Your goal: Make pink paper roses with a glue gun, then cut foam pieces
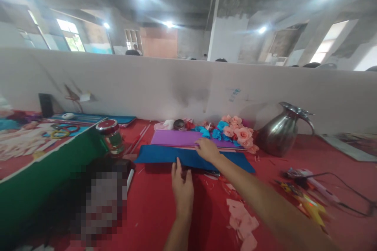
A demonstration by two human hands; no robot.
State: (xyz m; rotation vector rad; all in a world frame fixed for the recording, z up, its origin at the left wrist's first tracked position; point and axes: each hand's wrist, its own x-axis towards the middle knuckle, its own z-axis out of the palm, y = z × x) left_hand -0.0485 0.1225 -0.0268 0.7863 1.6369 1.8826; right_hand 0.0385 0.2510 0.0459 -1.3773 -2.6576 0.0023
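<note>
A long dark blue sheet [159, 156] lies across the red table, partly over a purple sheet [171, 138]. My left hand [182, 182] is at the blue sheet's front edge, fingers apart, with fingertips at the edge; whether it grips the sheet is not clear. Above the blue sheet, near the purple one, my right hand [206, 150] has its fingers curled together; what they hold, if anything, is hidden. Pink paper flowers [244, 135] and blue paper flowers [221, 129] sit just behind, to the right.
A metal jug [278, 131] stands at the right, with a corded tool [321, 189] and a yellow tool [313, 208] in front. Pink petals [241, 219] lie near my right forearm. At the left are a glass jar [111, 137] and a green panel [59, 164].
</note>
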